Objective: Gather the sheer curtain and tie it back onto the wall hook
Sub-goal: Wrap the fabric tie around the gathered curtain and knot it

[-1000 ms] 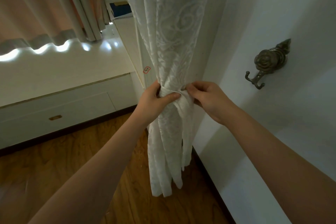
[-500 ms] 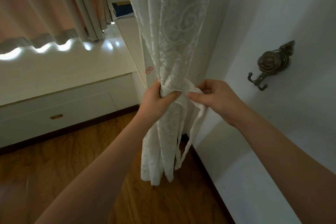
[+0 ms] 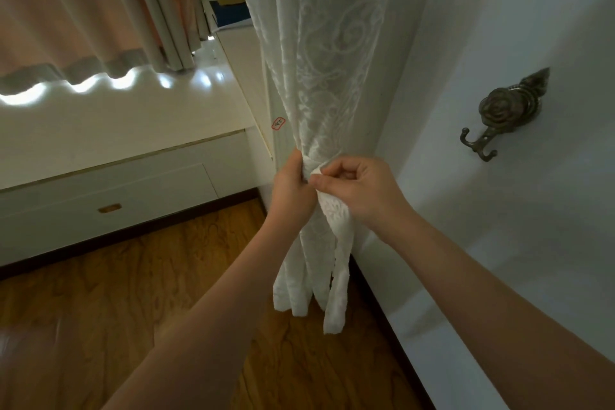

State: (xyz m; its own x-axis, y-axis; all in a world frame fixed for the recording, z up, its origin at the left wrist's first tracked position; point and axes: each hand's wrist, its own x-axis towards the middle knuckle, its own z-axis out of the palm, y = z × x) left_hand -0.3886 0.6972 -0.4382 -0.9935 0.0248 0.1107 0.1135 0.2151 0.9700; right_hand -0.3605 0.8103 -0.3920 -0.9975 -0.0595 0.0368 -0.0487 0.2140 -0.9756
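1. White lace curtain (image 3: 327, 83) bunched against the wall corner, cinched at waist height by a matching tie strip (image 3: 337, 243).
2. Left hand (image 3: 293, 185) wrapped tight around the bunch, fingers closed.
3. Right hand (image 3: 359, 191) pinching the strip's upper end, tail dangling free.
4. Best kept taut while carried rightward to the hook (image 3: 499, 116), well apart on the wall (image 3: 499, 243).

A small sticker (image 3: 279, 123) with a red border sits on the white frame beside the curtain. Its dark marks are too small to read. No other text shows.
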